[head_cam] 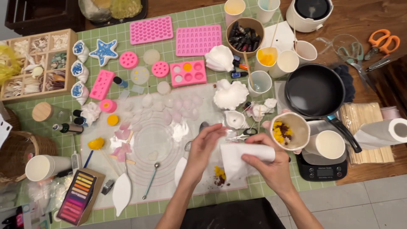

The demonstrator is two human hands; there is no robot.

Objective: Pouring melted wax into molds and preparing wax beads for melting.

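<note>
While I look down at a crowded craft table [186,19] covered in a green checked cloth, both my hands meet over a clear round work mat [157,140] at the centre. My right hand [271,163] is closed around a folded white paper towel [243,159], thumb on top and fingers wrapped beneath it. My left hand [203,146] touches the towel's left edge, fingers curled and pinching the paper; I cannot tell how firmly.

The towel sits just right of the mat, low over small yellow and dark red crumbs [219,174] lying on the surface beneath it. Right of the mat, just beyond my right hand, is a paper cup [289,131] filled with yellow and dark bits, with an empty paper cup [330,144] beside it on a black kitchen scale [322,169]. Further right of the mat sits a black frying pan [314,90]. Small scissors [241,135] lie at the mat's right edge, just above my hands. Above the mat are pink silicone moulds [188,73] and white shell-shaped casts [231,94]. Left of the mat stands a wooden box of seashells [36,63], and below the mat's left side lies a tray of coloured chalks [80,196].
</note>
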